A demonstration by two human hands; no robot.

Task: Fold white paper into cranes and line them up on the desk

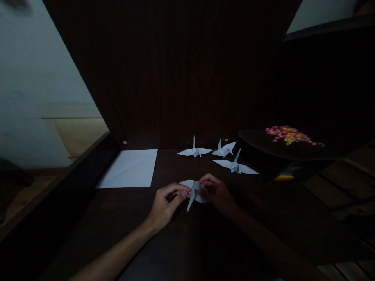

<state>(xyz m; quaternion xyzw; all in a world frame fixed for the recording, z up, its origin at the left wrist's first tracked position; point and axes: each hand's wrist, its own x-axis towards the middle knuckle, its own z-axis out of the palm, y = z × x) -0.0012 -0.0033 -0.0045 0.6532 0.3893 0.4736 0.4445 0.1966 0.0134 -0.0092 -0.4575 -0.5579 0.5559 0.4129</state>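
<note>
Between my two hands is a white paper crane [191, 195], one narrow point of it slanting down toward me. My left hand [165, 201] pinches its left side between thumb and fingers. My right hand [218, 193] grips the right side with bent fingers; part of the paper is hidden behind them. Beyond my hands stand three finished-looking paper cranes with wings spread: one at the back middle [195, 151], another crane [225, 149] to its right, and a nearer crane [235, 167] below that one.
White paper sheets [131, 168] lie flat at the left, a crease running across the top one. A dark shelf [254, 142] on the right carries a heap of small colourful pieces [288, 134]. A dark upright panel [175, 78] closes off the back, and a raised edge [58, 183] borders the left.
</note>
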